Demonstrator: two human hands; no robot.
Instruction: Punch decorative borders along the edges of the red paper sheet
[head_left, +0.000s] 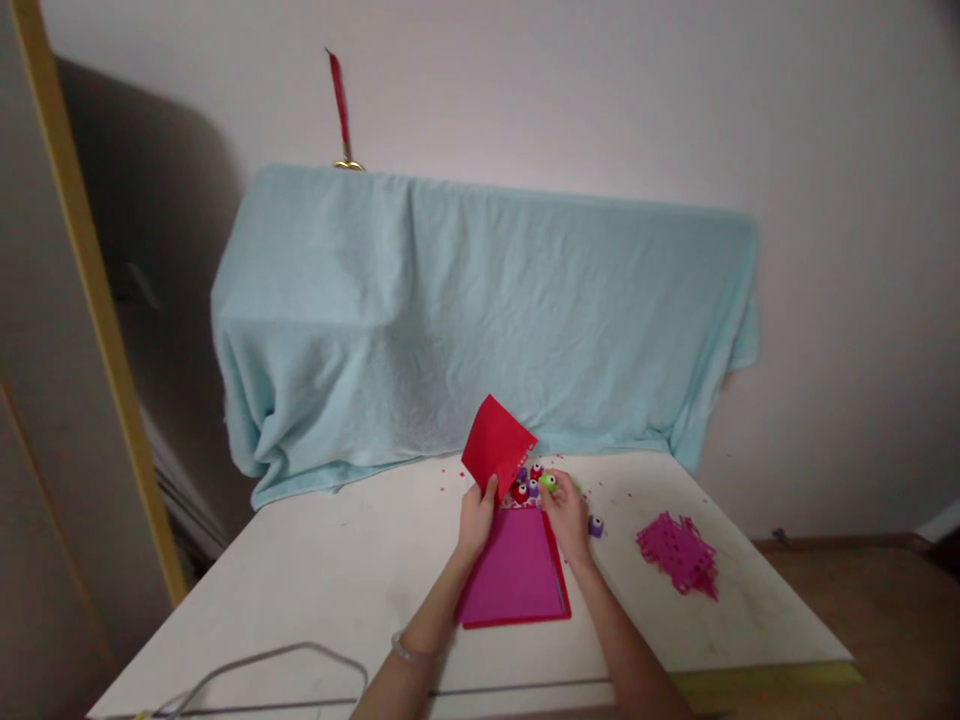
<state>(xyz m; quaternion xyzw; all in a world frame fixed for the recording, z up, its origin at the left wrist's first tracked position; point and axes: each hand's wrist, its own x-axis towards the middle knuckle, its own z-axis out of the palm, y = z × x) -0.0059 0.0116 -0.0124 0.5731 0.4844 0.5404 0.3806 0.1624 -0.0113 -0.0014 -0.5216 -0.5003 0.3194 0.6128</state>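
A red sheet (496, 442) with small holes punched along its lower right edge is tilted up in my left hand (478, 512), pinched under the thumb. My right hand (568, 512) has its fingers closed on a small green punch (548, 482) with an eye-like spot, beside the sheet's edge. Several red and purple punches (520, 491) of the same kind lie between the hands. Below them is a stack of magenta sheets (517, 570) with red ones showing at its rim. A purple punch (596, 526) sits just right of my right hand.
A pile of punched magenta scraps (679, 553) is on the right of the white table (337, 570). Tiny red bits are scattered near the hands. A light blue cloth (487, 310) drapes behind. A bent metal rod (292, 648) is at the front left.
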